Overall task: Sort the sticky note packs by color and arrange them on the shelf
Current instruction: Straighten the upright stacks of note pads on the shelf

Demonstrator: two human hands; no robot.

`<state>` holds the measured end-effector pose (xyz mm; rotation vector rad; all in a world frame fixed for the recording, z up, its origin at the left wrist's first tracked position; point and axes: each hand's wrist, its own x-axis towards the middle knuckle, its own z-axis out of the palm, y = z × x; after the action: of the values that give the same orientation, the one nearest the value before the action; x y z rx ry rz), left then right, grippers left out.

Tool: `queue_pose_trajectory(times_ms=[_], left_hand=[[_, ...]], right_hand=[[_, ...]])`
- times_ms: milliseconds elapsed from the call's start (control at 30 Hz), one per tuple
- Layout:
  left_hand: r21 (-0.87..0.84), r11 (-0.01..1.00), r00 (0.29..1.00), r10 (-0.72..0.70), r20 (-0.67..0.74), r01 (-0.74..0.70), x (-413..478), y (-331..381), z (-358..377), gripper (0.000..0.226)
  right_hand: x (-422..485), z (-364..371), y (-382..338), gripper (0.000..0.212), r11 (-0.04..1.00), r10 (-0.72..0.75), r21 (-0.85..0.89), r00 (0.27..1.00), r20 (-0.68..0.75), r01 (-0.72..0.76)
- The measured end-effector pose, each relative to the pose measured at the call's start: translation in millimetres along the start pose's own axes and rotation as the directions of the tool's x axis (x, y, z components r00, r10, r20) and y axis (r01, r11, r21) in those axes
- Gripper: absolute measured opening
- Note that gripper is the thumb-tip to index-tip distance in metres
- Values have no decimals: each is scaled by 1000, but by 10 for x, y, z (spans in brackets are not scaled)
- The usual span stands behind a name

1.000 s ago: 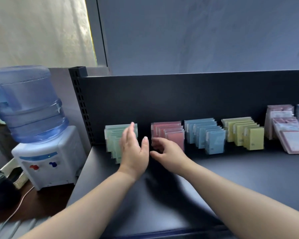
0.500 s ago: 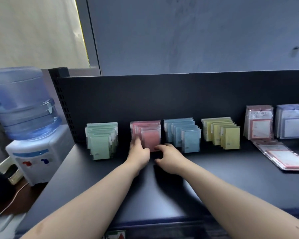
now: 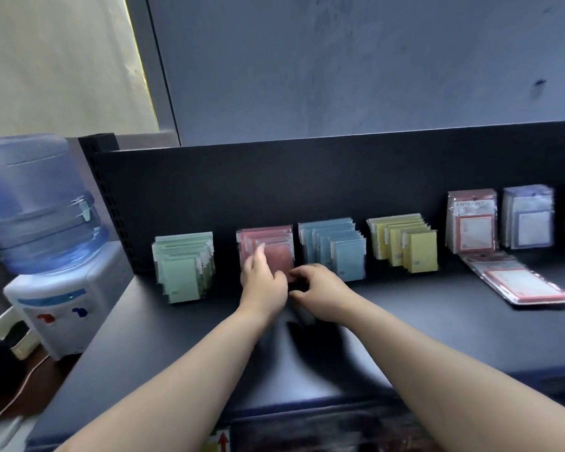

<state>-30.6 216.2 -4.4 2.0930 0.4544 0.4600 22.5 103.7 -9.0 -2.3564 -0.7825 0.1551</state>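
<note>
Four rows of sticky note packs stand against the back panel of the dark shelf [image 3: 405, 321]: green packs [image 3: 183, 267], pink packs [image 3: 269, 243], blue packs [image 3: 335, 247] and yellow packs [image 3: 406, 243]. My left hand [image 3: 263, 283] rests its straight fingers on the left side of the front pink pack. My right hand [image 3: 320, 291] has curled fingers that pinch that pack's lower right corner. Both hands hide the bottom of the pink row.
Larger packs with red borders [image 3: 472, 225] and blue borders [image 3: 529, 220] stand at the right, and one red-bordered pack [image 3: 522, 283] lies flat in front. A water dispenser [image 3: 43, 243] stands left of the shelf. The perforated upright [image 3: 111, 203] marks the shelf's left end.
My left hand left the green row and moved right to the pink row. Both hands closed in on the front pink pack. The view shifted, bringing more packs into sight on the right.
</note>
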Motion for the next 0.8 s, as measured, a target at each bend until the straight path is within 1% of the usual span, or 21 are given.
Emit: queue_pose_trajectory(times_ms=[67, 133, 233, 300, 433, 500, 667, 733, 800], left_hand=[[-48, 991, 991, 127, 37, -126, -78, 149, 45, 58], [-108, 978, 978, 187, 93, -176, -166, 243, 129, 49], [-196, 965, 958, 210, 194, -172, -287, 285, 308, 40], [-228, 962, 937, 210, 278, -148, -377, 310, 447, 38], [-246, 965, 884, 188, 429, -86, -560, 465, 688, 39], [-242, 970, 860, 151, 487, -33, -621, 570, 815, 38], [-260, 956, 819, 36, 572, 139, -679, 856, 1221, 38], [-260, 942, 807, -18, 590, 211, -652, 1000, 1454, 32], [-286, 904, 794, -91, 601, 319, -633, 1157, 1712, 21]], right_hand=[[-107, -109, 29, 31, 1000, 5, 26, 999, -50, -4], [-254, -200, 78, 19, 1000, 25, 10, 996, -91, -24], [-482, -347, 198, 16, 997, 76, -7, 982, -173, -78], [-640, -502, 305, 17, 989, 139, -6, 958, -252, -145], [-967, -910, 636, 16, 961, 271, 43, 891, -364, -275], [-1121, -1099, 831, 15, 943, 328, 83, 854, -403, -323], [-1376, -1534, 1316, 26, 901, 419, 115, 776, -471, -417], [-1408, -1709, 1573, 26, 882, 457, 128, 757, -467, -453], [-1403, -1880, 1848, 34, 860, 499, 128, 761, -414, -494]])
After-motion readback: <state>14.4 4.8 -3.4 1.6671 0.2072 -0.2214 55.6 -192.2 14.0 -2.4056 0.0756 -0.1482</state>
